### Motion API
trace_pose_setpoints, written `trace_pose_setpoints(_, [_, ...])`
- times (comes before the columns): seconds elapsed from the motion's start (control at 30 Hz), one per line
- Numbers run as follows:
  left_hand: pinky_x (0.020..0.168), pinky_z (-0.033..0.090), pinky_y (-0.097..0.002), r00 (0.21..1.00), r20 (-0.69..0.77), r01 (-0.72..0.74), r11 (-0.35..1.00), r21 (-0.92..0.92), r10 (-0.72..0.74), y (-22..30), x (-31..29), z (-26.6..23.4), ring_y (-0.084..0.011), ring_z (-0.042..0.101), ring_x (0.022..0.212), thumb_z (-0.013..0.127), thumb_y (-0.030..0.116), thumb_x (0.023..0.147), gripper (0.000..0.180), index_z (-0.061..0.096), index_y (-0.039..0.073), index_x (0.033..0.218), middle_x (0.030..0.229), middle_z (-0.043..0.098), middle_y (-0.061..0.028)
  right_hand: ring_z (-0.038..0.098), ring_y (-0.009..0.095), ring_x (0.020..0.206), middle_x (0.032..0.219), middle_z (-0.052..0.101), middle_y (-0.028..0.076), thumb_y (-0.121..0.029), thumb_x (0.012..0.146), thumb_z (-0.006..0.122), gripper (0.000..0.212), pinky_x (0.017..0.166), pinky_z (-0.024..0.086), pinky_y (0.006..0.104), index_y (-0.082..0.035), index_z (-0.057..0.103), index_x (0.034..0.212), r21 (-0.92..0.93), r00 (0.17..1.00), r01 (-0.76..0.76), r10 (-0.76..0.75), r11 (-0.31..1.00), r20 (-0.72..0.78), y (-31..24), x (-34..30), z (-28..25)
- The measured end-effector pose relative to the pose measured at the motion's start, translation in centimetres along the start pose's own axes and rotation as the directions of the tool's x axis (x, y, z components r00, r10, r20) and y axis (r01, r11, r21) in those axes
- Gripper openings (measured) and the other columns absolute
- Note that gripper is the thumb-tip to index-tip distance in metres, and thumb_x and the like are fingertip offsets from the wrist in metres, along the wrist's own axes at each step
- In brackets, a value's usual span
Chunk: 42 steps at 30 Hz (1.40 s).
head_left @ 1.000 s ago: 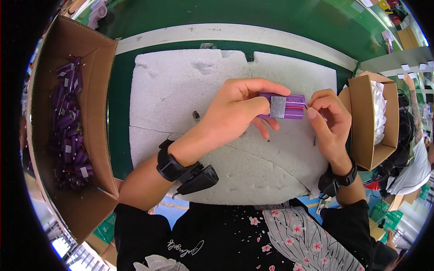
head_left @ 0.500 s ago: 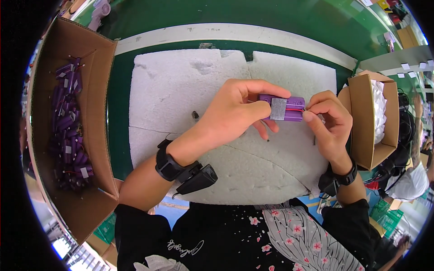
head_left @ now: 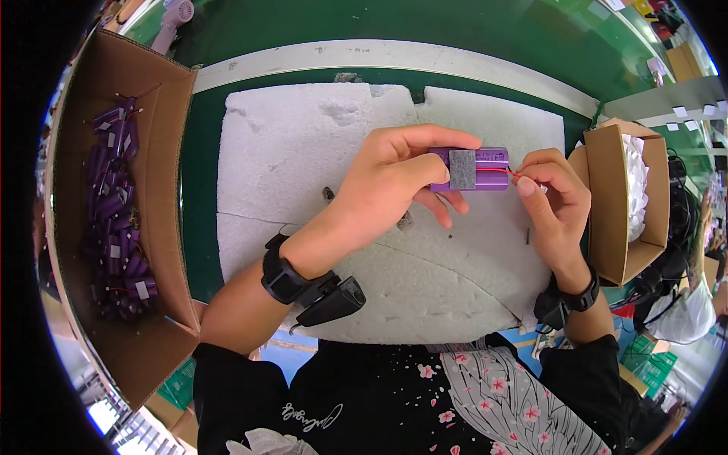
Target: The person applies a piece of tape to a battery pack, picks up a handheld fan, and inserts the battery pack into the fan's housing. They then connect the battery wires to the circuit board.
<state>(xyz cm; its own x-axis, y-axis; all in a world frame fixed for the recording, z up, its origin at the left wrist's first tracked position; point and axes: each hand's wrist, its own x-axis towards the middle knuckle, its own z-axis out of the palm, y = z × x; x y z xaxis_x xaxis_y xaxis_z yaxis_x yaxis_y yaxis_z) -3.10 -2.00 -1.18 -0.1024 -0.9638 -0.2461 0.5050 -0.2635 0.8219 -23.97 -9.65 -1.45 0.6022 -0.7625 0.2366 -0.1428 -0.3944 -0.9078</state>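
Over the white foam board, my left hand (head_left: 402, 171) grips a purple battery pack (head_left: 493, 182) of two cells lying side by side. A grey pad (head_left: 462, 170) is stuck across the pack, close to my left thumb. Red and dark wires (head_left: 513, 174) run out of its right end. Thumb and index finger of my right hand (head_left: 557, 201) are pinched on those wires; a small white piece shows by the fingers, perhaps a connector. The underside of the pack is hidden.
On the left stands an open cardboard box (head_left: 163, 227) holding many purple battery packs (head_left: 114, 197). A smaller carton (head_left: 607, 197) with white contents is at the right. Dark scraps lie on the foam board (head_left: 288, 152). A pale handheld fan (head_left: 173, 23) stands far left.
The pack has shifted slightly up and turned, so its grey pad faces more toward me. My right fingers have drawn slightly away from its end, and more wire shows.
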Motion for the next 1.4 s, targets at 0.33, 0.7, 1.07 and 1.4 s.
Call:
trace_pose_setpoints(0.33, [0.054, 0.054, -0.0309, 1.000, 0.002, 0.006, 0.997, 0.077, -0.007, 0.11, -0.03, 0.15, -0.0241, 0.065, 0.069, 0.041, -0.002, 0.078, 0.037, 0.055, -0.007, 0.113, 0.095, 0.062, -0.0190, 0.050, 0.013, 0.074, 0.088, 0.054, 0.008, 0.000, 0.078, 0.064, 0.004, 0.063, 0.039, 0.0228, 0.003, 0.062, 0.081, -0.025, 1.000, -0.005, 0.004, 1.000, -0.025, 0.05, -0.24, -0.17])
trace_pose_setpoints(0.7, [0.053, 0.055, -0.0292, 1.000, 0.021, 0.015, 0.996, 0.092, -0.017, 0.10, -0.05, 0.22, -0.0196, 0.065, 0.067, 0.043, -0.003, 0.079, 0.032, 0.059, -0.005, 0.106, 0.093, 0.063, -0.0138, 0.051, 0.013, 0.074, 0.086, 0.055, 0.007, -0.001, 0.077, 0.066, 0.005, 0.061, 0.040, 0.0233, 0.001, 0.063, 0.081, -0.054, 0.997, 0.063, -0.061, 0.997, 0.036, 0.19, -0.14, -0.11])
trace_pose_setpoints(1.07, [0.054, 0.054, -0.0304, 1.000, 0.014, -0.004, 0.999, 0.048, 0.004, -0.08, -0.03, -0.05, -0.0241, 0.065, 0.071, 0.041, -0.002, 0.079, 0.037, 0.054, -0.007, 0.113, 0.096, 0.062, -0.0187, 0.051, 0.011, 0.074, 0.088, 0.056, 0.007, -0.004, 0.079, 0.066, 0.008, 0.061, 0.040, 0.0212, 0.001, 0.063, 0.083, 0.040, 0.999, -0.025, 0.026, 0.999, -0.027, -0.24, -0.07, 0.41])
trace_pose_setpoints(1.4, [0.054, 0.054, -0.0310, 1.000, 0.017, 0.009, 0.999, 0.032, -0.010, 0.09, 0.00, -0.16, -0.0247, 0.065, 0.070, 0.042, 0.000, 0.078, 0.038, 0.053, -0.007, 0.114, 0.095, 0.062, -0.0193, 0.051, 0.012, 0.074, 0.089, 0.055, 0.007, -0.002, 0.079, 0.065, 0.010, 0.063, 0.041, 0.0211, 0.002, 0.064, 0.087, -0.002, 0.998, 0.049, -0.049, 0.999, -0.038, 0.19, -0.21, -0.10])
